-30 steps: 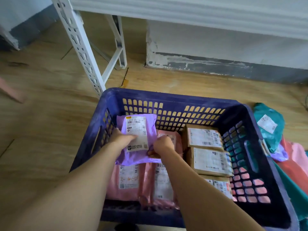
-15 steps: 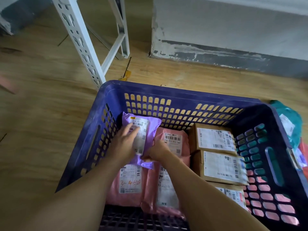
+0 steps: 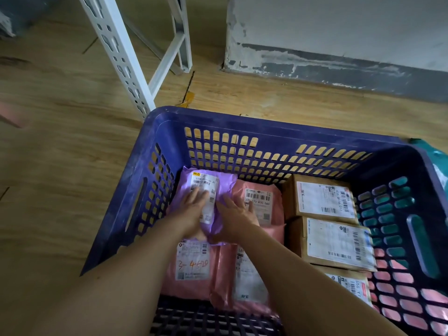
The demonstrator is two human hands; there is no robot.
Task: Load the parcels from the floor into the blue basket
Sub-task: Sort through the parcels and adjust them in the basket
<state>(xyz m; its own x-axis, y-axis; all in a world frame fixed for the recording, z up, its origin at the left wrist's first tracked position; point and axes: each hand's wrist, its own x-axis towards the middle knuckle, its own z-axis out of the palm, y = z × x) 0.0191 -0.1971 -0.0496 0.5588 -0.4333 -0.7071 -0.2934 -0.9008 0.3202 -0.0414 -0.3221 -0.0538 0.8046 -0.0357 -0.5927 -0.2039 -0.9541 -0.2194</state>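
The blue basket (image 3: 254, 122) stands on the wooden floor in front of me. A purple parcel (image 3: 211, 181) with a white label lies in its far left corner. My left hand (image 3: 192, 209) presses flat on the parcel's label with straight fingers. My right hand (image 3: 236, 214) rests flat across the purple parcel's right edge and a pink parcel (image 3: 264, 202) beside it. Two more pink parcels (image 3: 194, 267) lie nearer to me, partly under my arms. Three brown boxes (image 3: 322, 200) with labels line the right side of the basket.
A white slotted metal rack leg (image 3: 118, 54) stands on the floor just beyond the basket's far left corner. A grey-based wall (image 3: 339, 69) runs behind. A teal parcel (image 3: 440, 154) lies on the floor past the basket's right rim.
The purple parcel went down from being held upright above the basket to lying flat in the far left corner. Both hands opened and now press on it. My view moved closer.
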